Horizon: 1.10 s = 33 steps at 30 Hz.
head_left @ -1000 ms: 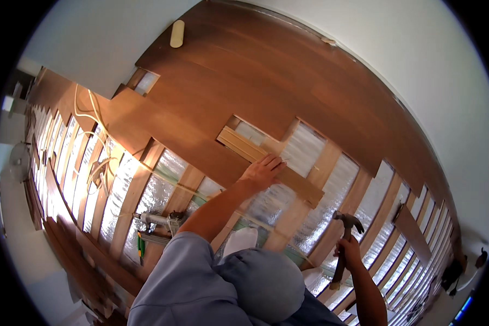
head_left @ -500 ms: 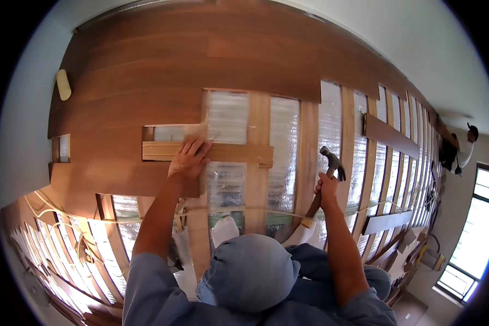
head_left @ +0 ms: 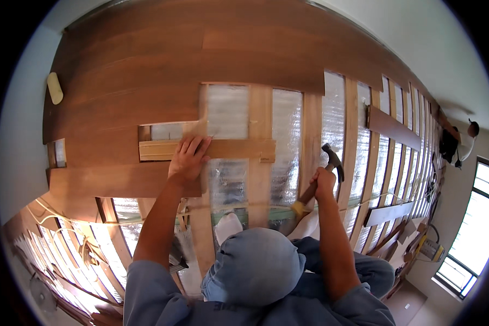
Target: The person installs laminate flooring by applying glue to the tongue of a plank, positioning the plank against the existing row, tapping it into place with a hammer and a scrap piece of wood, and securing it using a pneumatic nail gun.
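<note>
My left hand lies on a light-wood strip, fingers slightly spread near its upper edge. The strip runs sideways in a notch among brown floor planks and across bare wooden battens. My right hand grips the handle of a claw hammer, held to the right of the strip with its head pointing away from me. Silvery foil sheeting shows between the battens.
A pale oblong object lies by the left wall. Cables cross the battens. Loose planks rest at right. Another person is near the window. A grey-yellow machine stands at lower right.
The view has turned, so the planks now run sideways across the picture. My left hand remains on the strip. My right hand, still gripping the hammer, has shifted slightly left in the last half second.
</note>
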Available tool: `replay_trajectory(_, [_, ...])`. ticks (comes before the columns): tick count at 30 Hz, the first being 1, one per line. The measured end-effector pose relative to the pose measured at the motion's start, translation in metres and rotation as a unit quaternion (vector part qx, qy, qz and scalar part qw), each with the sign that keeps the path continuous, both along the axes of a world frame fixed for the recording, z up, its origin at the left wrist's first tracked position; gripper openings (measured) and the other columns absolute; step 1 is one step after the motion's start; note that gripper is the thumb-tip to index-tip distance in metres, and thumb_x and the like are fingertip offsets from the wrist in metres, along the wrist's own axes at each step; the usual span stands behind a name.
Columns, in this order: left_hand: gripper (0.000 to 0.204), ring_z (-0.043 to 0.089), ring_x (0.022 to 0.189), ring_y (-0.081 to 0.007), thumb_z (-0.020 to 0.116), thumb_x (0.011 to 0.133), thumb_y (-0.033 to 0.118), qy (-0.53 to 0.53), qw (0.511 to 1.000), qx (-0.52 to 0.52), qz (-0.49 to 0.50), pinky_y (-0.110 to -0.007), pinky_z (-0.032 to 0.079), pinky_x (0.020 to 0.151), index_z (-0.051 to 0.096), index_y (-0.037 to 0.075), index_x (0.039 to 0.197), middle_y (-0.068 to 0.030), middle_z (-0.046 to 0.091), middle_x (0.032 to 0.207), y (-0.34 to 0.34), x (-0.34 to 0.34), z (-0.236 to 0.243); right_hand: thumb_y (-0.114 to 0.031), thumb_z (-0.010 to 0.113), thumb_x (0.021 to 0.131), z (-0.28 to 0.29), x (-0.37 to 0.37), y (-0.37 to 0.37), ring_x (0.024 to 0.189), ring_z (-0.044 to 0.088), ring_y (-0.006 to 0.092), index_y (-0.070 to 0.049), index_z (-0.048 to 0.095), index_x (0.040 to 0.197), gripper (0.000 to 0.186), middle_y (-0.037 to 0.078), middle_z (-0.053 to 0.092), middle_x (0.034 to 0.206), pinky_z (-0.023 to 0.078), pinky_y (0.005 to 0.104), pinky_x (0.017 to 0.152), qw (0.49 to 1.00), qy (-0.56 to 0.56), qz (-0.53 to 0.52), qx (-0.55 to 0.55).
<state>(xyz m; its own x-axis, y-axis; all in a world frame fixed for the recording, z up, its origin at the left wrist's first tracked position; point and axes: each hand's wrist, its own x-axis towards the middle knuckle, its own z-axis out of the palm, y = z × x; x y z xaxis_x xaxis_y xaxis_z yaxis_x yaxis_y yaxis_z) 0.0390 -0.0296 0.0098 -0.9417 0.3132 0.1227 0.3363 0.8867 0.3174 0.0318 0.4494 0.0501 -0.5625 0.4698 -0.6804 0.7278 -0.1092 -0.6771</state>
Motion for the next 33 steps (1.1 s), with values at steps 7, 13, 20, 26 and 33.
replay_trajectory(7, [0.052,0.05,0.132,-0.0341,0.062,0.096,0.029,-0.017,0.998,-0.04,0.034,-0.05,0.039,0.117,0.056,0.014,0.146,-0.0107,0.053,0.14,-0.019,0.01,-0.007,-0.01,0.064,0.088,0.031,-0.022,-0.086,0.045,0.05,0.0139,-0.003,0.052,0.095,0.016,0.003,0.05,0.062,0.046,0.0328,0.039,0.946,-0.085,0.312,0.015])
replay_trajectory(13, [0.05,0.05,0.133,-0.033,0.062,0.096,0.03,-0.014,0.999,0.003,0.039,-0.049,0.039,0.118,0.059,0.014,0.144,-0.0093,0.054,0.138,-0.008,-0.003,0.005,-0.012,0.06,0.088,0.007,-0.009,-0.026,0.048,0.05,0.0119,-0.01,0.05,0.078,0.015,0.0,0.046,0.059,0.042,0.0284,0.039,0.998,-0.009,0.056,0.023])
replay_trajectory(20, [0.049,0.05,0.133,-0.0306,0.061,0.095,0.023,-0.031,0.999,0.014,0.039,-0.045,0.038,0.119,0.059,0.014,0.143,-0.0062,0.055,0.139,-0.019,0.018,0.01,-0.009,0.064,0.089,0.035,-0.016,-0.078,0.044,0.049,0.0126,-0.005,0.051,0.095,0.015,0.003,0.051,0.063,0.045,0.0315,0.038,0.927,-0.09,0.363,0.006])
replay_trajectory(26, [0.052,0.05,0.134,-0.0296,0.066,0.089,0.019,0.013,0.998,0.047,0.034,-0.048,0.037,0.119,0.061,0.013,0.14,-0.0077,0.056,0.137,-0.012,-0.001,0.002,-0.009,0.062,0.092,0.006,-0.014,-0.029,0.048,0.049,0.0117,-0.009,0.054,0.079,0.015,0.0,0.048,0.061,0.044,0.0282,0.042,0.997,0.008,0.053,0.054])
replay_trajectory(33, [0.05,0.052,0.131,-0.0335,0.067,0.085,0.014,0.004,1.0,0.029,0.01,-0.048,0.041,0.116,0.065,0.008,0.134,-0.0106,0.059,0.134,-0.021,0.005,0.001,-0.01,0.061,0.089,0.047,-0.024,-0.084,0.046,0.049,0.012,-0.007,0.049,0.087,0.013,0.001,0.049,0.061,0.045,0.0317,0.04,0.924,-0.081,0.37,0.057])
